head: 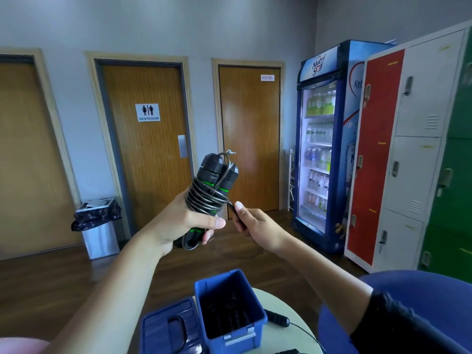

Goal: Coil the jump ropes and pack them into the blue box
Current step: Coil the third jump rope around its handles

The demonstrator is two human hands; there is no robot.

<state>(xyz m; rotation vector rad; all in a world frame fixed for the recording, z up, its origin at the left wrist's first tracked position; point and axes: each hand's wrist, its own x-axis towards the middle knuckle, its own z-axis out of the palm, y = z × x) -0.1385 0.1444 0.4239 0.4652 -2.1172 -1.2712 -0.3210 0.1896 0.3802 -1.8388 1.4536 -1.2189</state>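
Hardwood floor point(51, 290), left hand point(178, 221) gripping coiled black jump rope point(207, 198), right hand point(260, 226) fingers point(244, 213) pinching glossy cord point(231, 206)

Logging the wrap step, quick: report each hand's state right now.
Left hand: fingers curled round the paired jump rope handles.
Right hand: pinches the cord where it leaves the wraps round those handles.

The left forearm point(122, 277) and right forearm point(314, 264) reach forward and up, the left grip point(184, 222) with thumb and fingers curled round the jump rope point(212, 185), the right grip point(258, 227) just beside it, thumb uppermost, pinching the rope's loose end.
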